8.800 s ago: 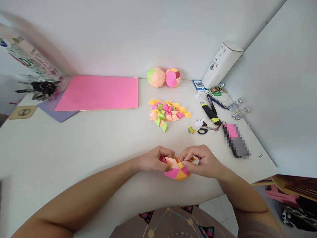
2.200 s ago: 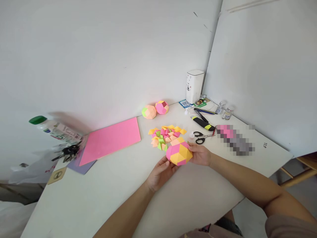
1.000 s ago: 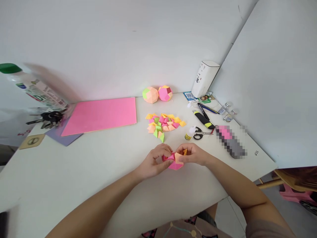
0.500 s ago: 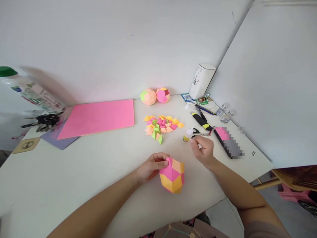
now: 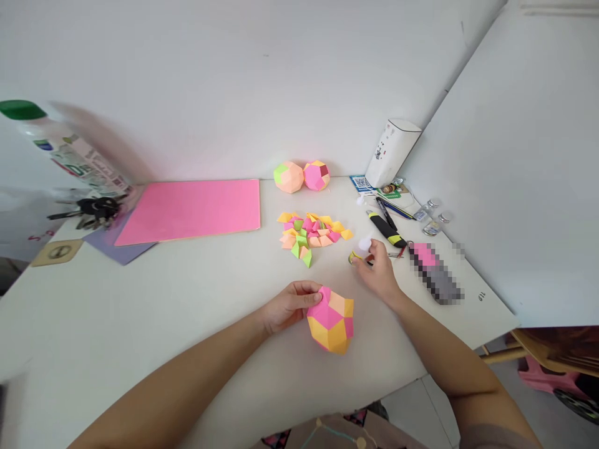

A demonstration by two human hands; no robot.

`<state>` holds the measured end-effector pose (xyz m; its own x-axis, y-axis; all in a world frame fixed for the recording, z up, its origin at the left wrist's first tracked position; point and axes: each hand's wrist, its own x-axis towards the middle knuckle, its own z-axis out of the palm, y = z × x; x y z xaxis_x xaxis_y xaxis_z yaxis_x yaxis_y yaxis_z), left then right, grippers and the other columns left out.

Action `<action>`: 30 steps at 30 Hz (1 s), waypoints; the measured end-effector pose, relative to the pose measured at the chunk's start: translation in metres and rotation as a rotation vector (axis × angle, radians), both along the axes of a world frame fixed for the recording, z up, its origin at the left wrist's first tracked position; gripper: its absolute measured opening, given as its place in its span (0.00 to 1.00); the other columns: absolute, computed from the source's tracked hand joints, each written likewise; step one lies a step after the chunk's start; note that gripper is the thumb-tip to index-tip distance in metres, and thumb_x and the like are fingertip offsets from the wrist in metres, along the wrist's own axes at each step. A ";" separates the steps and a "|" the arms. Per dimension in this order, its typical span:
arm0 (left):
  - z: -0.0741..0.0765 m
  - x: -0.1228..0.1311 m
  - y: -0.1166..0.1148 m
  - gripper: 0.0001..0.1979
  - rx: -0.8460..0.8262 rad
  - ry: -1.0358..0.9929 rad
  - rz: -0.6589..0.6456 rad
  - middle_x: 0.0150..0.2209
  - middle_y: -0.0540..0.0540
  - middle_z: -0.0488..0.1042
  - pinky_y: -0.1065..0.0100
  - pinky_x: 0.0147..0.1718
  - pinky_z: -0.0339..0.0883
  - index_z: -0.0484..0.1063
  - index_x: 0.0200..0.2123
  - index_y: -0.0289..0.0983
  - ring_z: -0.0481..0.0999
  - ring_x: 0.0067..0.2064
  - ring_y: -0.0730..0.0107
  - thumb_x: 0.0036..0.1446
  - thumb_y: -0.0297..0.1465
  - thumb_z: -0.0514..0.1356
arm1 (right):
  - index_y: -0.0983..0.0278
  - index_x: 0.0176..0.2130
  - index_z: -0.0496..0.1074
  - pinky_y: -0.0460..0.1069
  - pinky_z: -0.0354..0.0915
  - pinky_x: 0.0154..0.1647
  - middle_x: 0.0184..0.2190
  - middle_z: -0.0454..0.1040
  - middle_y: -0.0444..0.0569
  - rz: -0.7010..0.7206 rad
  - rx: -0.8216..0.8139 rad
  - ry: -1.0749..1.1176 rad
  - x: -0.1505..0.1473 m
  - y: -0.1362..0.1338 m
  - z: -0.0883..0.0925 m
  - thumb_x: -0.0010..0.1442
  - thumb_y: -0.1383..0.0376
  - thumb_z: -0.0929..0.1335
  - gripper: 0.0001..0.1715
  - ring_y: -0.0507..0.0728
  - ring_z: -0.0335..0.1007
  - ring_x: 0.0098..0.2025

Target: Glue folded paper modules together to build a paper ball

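Observation:
My left hand [image 5: 292, 305] pinches the upper left edge of a faceted paper ball [image 5: 331, 321] in pink, orange and peach. My right hand [image 5: 377, 271] has its fingers around a small glue bottle [image 5: 357, 254] with a yellow label and a whitish top, at the right of the table. Small folded paper pieces [image 5: 312, 234] in orange, pink, peach and green lie in a loose pile beyond the ball. Two finished-looking paper balls, one peach and green [image 5: 289, 177], one mostly pink [image 5: 317, 175], sit side by side against the wall.
Pink paper [image 5: 196, 212] lies at the left, near keys [image 5: 98, 209] and a green-capped bottle [image 5: 79, 156]. At the right are a cutter [image 5: 386, 229], pens, two glass vials [image 5: 437, 223], a white container [image 5: 392, 153] and a partly pixelated dark object [image 5: 440, 280].
My right hand has gone from a loose fist beside the glue bottle to fingers around it, and the bottle now tilts. My left hand still holds the paper ball. The camera view has shifted slightly.

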<state>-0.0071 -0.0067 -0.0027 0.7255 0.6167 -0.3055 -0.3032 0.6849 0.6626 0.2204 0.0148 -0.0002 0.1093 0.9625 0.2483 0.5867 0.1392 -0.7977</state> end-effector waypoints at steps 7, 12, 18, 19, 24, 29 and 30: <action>-0.002 0.001 0.002 0.08 -0.001 0.013 -0.030 0.28 0.47 0.74 0.71 0.31 0.63 0.75 0.28 0.32 0.72 0.30 0.73 0.46 0.31 0.66 | 0.58 0.45 0.63 0.51 0.66 0.36 0.38 0.66 0.48 0.416 0.168 0.161 -0.003 -0.024 0.043 0.52 0.64 0.70 0.21 0.55 0.66 0.36; 0.000 0.001 0.003 0.07 -0.010 0.022 -0.036 0.26 0.48 0.72 0.72 0.29 0.62 0.74 0.26 0.32 0.70 0.28 0.74 0.45 0.30 0.66 | 0.57 0.41 0.68 0.48 0.64 0.29 0.38 0.66 0.48 0.374 0.126 0.411 0.000 -0.023 0.050 0.48 0.63 0.73 0.20 0.54 0.64 0.35; 0.000 0.001 0.003 0.07 0.010 0.020 -0.058 0.25 0.49 0.71 0.73 0.28 0.60 0.73 0.24 0.33 0.69 0.27 0.75 0.45 0.30 0.66 | 0.59 0.37 0.70 0.44 0.58 0.19 0.36 0.65 0.48 0.505 -0.003 0.642 0.001 -0.022 0.051 0.42 0.56 0.76 0.23 0.51 0.62 0.28; 0.000 0.001 0.003 0.07 0.014 0.020 -0.060 0.25 0.49 0.70 0.73 0.28 0.60 0.73 0.25 0.33 0.68 0.27 0.75 0.45 0.30 0.66 | 0.59 0.38 0.69 0.45 0.58 0.18 0.37 0.67 0.49 0.532 -0.015 0.643 0.000 -0.023 0.052 0.42 0.55 0.76 0.24 0.50 0.62 0.27; -0.003 0.000 0.004 0.07 0.030 0.025 -0.070 0.26 0.48 0.71 0.72 0.29 0.61 0.74 0.28 0.33 0.69 0.29 0.74 0.47 0.31 0.65 | 0.60 0.40 0.68 0.46 0.61 0.20 0.36 0.73 0.52 0.588 0.019 0.597 -0.007 -0.030 0.054 0.48 0.54 0.73 0.22 0.55 0.68 0.31; -0.004 0.000 0.004 0.06 0.035 0.016 -0.085 0.27 0.48 0.72 0.71 0.30 0.61 0.74 0.27 0.34 0.69 0.29 0.74 0.47 0.31 0.65 | 0.61 0.39 0.67 0.50 0.66 0.28 0.32 0.73 0.51 0.538 0.112 0.523 -0.012 -0.033 0.052 0.49 0.51 0.71 0.22 0.57 0.69 0.34; -0.003 0.000 0.004 0.06 0.040 0.021 -0.091 0.27 0.48 0.72 0.71 0.31 0.61 0.75 0.27 0.34 0.69 0.30 0.74 0.47 0.32 0.65 | 0.61 0.39 0.66 0.51 0.66 0.29 0.32 0.73 0.51 0.530 0.115 0.506 -0.013 -0.034 0.051 0.49 0.50 0.71 0.23 0.57 0.69 0.34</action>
<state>-0.0069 -0.0032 -0.0062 0.7727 0.5604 -0.2981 -0.2265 0.6822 0.6952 0.2074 -0.0189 0.0512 -0.2345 0.8889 0.3936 -0.0178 0.4009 -0.9160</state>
